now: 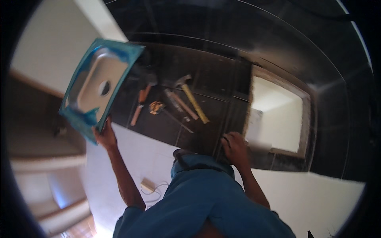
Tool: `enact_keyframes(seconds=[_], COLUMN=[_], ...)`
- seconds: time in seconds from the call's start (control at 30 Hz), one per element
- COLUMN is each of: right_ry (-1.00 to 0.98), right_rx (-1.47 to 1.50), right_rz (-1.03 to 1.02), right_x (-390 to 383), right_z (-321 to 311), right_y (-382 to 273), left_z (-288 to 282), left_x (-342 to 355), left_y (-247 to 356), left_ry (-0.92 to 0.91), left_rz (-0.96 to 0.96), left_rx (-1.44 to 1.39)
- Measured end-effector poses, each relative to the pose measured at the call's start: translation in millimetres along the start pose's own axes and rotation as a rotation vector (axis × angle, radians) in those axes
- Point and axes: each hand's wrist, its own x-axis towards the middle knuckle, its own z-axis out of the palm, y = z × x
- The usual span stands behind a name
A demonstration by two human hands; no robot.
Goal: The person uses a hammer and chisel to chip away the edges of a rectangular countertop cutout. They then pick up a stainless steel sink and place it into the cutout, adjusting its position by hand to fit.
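Observation:
My left hand [106, 135] grips the near edge of a metal sink [95, 81], held tilted over the left end of the dark tiled counter. Blue-green film covers its rim, and a round drain hole shows in the basin. At the counter's front, my right hand [235, 147] rests beside a rectangular cutout [306, 115] with rough edges. Its fingers are curled; whether they hold anything is hidden. A blurred greyish strip [260, 147] lies alongside that hand.
On the counter [210, 79], between my hands, lie a hammer [193, 99] with a yellow handle, several other hand tools [182, 104] and a small round heap of yellowish pieces [156, 107]. A pale box with a cord [148, 185] is on the light floor. Dark tiles cover the wall behind.

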Motion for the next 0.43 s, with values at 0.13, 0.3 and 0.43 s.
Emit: enact_keyframes(seconds=[0.13, 0.3, 0.43], right_ry=[-0.106, -0.149, -0.194], right_rx=[0.001, -0.186, -0.278], right_rz=[-0.106, 0.039, 0.162], right_x=[45.1, 121.1, 145.4], right_z=[47.0, 167.0, 222.7], right_y=[-25.4, -14.4, 2.0], left_z=[-23.9, -46.5, -48.4], left_x=[18.4, 36.3, 41.2], left_y=[-26.2, -50.4, -66.9], left_ry=[0.093, 0.197, 0.101], left_rz=[-0.048, -0.172, -0.179], left_rx=[-0.08, -0.375, -0.332])
